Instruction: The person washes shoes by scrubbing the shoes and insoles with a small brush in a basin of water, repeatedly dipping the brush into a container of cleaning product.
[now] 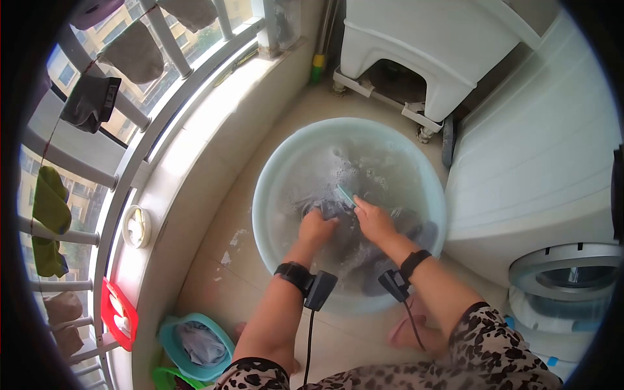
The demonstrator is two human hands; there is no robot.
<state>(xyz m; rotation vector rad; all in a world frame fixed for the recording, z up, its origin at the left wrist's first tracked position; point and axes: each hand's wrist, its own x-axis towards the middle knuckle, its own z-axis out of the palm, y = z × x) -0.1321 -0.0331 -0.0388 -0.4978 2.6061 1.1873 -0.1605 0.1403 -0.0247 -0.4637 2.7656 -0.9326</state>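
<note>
A large pale blue basin (261, 214) of cloudy, sudsy water stands on the floor before me. Dark grey cloth (344, 237) lies soaking in it, partly under the water. My left hand (317, 227) is closed on a bunched part of this cloth near the basin's middle. In my right hand (376, 221) is a slim light-teal scrub brush (346, 195), held just above the cloth with its far end at the suds. Its bristles are hidden from me. Both wrists wear black straps with small dark boxes and cables.
A small teal tub (170, 338) with light cloth sits at lower left, beside a red dish (119, 315) and a round white container (136, 226) on the ledge. Socks (91, 103) hang along the window railing. A front-loading washer (565, 273) stands right, a white appliance (416, 45) behind.
</note>
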